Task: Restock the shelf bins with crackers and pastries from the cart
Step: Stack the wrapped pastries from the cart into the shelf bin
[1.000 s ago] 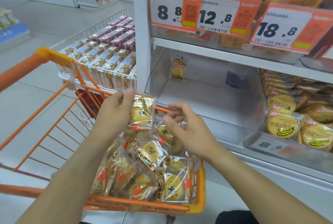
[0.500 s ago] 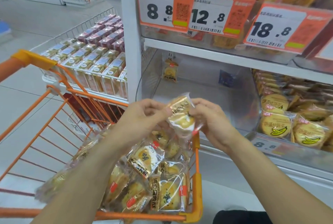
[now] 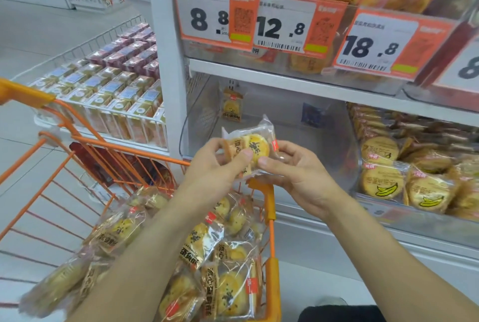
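Both hands hold one clear-wrapped yellow pastry packet (image 3: 252, 147) just in front of the clear shelf bin (image 3: 272, 140). My left hand (image 3: 216, 163) pinches its left side, thumb on the front. My right hand (image 3: 295, 169) grips its right side from below. Deep inside the bin stands a single pastry packet (image 3: 232, 108) against the back. The orange cart (image 3: 272, 218) below my arms holds several more of the same packets (image 3: 223, 264).
A bin of banana-print crackers (image 3: 383, 184) fills the shelf to the right. Price tags 8.8, 12.8 and 18.8 (image 3: 282, 26) hang on the shelf above. A white wire basket of boxed goods (image 3: 114, 91) stands left of the white shelf post (image 3: 166, 62).
The packet has risen from the cart pile toward the bin, and it has been turned face-up between both hands. The camera view has shifted closer to the shelf.
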